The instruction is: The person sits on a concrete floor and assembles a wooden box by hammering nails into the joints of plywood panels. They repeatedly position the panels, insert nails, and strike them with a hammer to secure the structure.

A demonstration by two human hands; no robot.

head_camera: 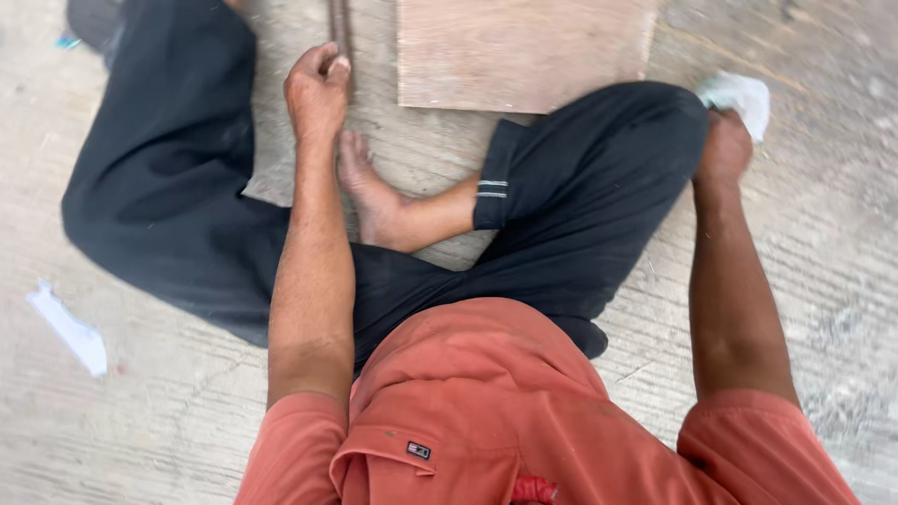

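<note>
You are sitting on the concrete floor [168, 421] with your legs crossed, looking down at yourself. Start at the far left. One small white scrap [67, 329] lies flat on the floor, well away from your body. Nothing touches it.

Next comes your left hand [316, 93]. Your arm goes straight out in front of you, and your fingers [323, 62] are curled around the end of one thin brown rod [340, 33]. Your thumb presses on it too, so the grip looks tight. The rod runs up out of the picture, so you cannot see how long it is. It lies just in front of your bare foot [369, 192]. I think you hold it there because it is easy to reach from where you sit.

Just to the right of the rod is one flat wooden board [519, 51]. It rests on the floor near your right knee, and neither hand touches it.

Last is your right hand [725, 150], out past your right knee. It is closed over one white cloth [741, 96], and part of the cloth sticks out above your knuckles. The picture is blurry here, so you cannot tell how tight that grip is.

So you count one scrap, one rod, one board, one cloth and two busy hands.
</note>
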